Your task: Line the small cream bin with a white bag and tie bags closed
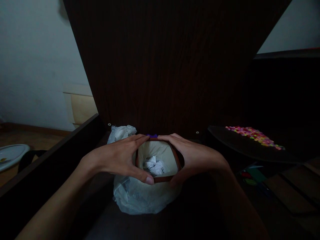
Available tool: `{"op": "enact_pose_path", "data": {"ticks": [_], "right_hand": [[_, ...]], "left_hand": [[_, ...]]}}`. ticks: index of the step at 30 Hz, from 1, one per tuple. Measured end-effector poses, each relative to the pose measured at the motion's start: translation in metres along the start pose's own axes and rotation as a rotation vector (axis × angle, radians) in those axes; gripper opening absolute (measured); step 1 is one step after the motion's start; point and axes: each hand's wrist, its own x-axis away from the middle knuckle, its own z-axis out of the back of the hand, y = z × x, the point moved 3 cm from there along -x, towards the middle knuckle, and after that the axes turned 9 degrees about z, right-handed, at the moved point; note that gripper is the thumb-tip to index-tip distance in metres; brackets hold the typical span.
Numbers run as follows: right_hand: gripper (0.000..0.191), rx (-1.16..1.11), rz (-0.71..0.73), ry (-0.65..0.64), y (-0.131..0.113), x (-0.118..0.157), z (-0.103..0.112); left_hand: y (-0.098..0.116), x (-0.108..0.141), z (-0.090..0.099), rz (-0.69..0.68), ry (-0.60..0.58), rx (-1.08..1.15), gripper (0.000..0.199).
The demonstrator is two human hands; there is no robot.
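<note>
A small waste bin [163, 179] with a brown rim stands in front of me, lined with a pale translucent plastic bag [145, 200] that hangs down over its outside. Crumpled white paper [154, 166] lies at the bottom of it. My left hand [122, 153] grips the rim on the left, thumb along the near edge and fingers toward the far edge. On the opposite side my right hand [192, 155] curves around the rim in the same way, its thumb at the near right corner in shadow. A bit of purple [152, 136] shows between the fingertips at the far edge.
A dark wooden panel [170, 66] rises right behind the bin, and a dark board [50, 156] runs along the left. To the right lies a strip of colourful beads or flowers [253, 135], too small to tell. A white round lid or basin [12, 156] sits far left.
</note>
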Motion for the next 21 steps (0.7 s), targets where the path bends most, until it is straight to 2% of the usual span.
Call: {"op": "enact_pose_path", "data": {"ticks": [6,15,18,21], "right_hand": [[0.122,-0.009,-0.006,-0.012,-0.001,0.000,0.001],[0.120,-0.020,-0.009,-0.014,0.002,0.002,0.003],[0.118,-0.005,-0.008,-0.015,0.002,0.003,0.003],[0.114,0.008,-0.001,-0.016,0.002,0.002,0.003]], "left_hand": [[-0.001,-0.001,-0.002,0.051,-0.020,-0.017,0.132],[-0.003,0.003,-0.004,0.131,-0.051,-0.019,0.135],[-0.005,0.003,0.000,0.078,-0.065,-0.009,0.135],[-0.006,0.005,0.006,0.001,-0.066,0.028,0.125]]}}
